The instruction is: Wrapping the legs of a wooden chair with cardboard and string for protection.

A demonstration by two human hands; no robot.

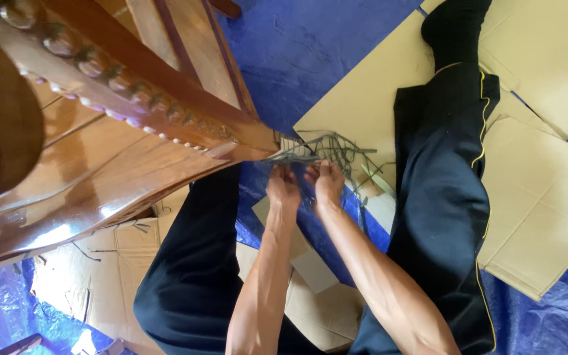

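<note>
- Head view: my left grip and right grip are both closed on grey strips.
- These strips lie tangled at the corner of the carved wooden furniture, above cardboard and blue tarp.

I see soft, even daylight with only faint shadows. Bright glare streaks the polished wooden furniture at lower left, and the blue tarp shines faintly. The near wood at far left blurs; the edges bend slightly.
</note>
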